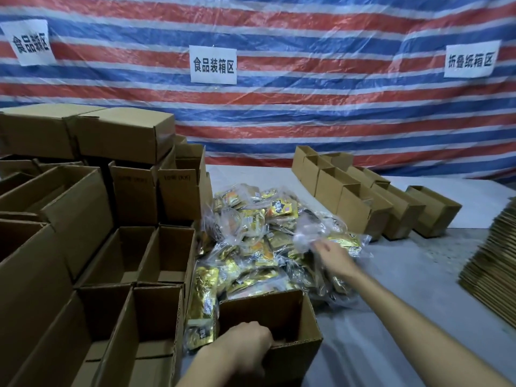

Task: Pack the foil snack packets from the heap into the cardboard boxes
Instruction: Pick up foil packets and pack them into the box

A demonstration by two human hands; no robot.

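A heap of gold foil snack packets (259, 236) lies in clear plastic bags at the middle of the grey surface. An open cardboard box (304, 317) stands just in front of the heap. My left hand (245, 347) grips the box's near rim, fingers curled over the edge into it. My right hand (332, 255) reaches out over the right side of the heap, its fingers in the clear plastic and packets there; motion blur hides whether they hold anything.
Several open and closed cardboard boxes (120, 255) are stacked at the left. A row of small open boxes (360, 202) runs along the back right. A stack of flattened cardboard (497, 263) sits at the right edge. A striped tarp (279, 113) with paper signs hangs behind.
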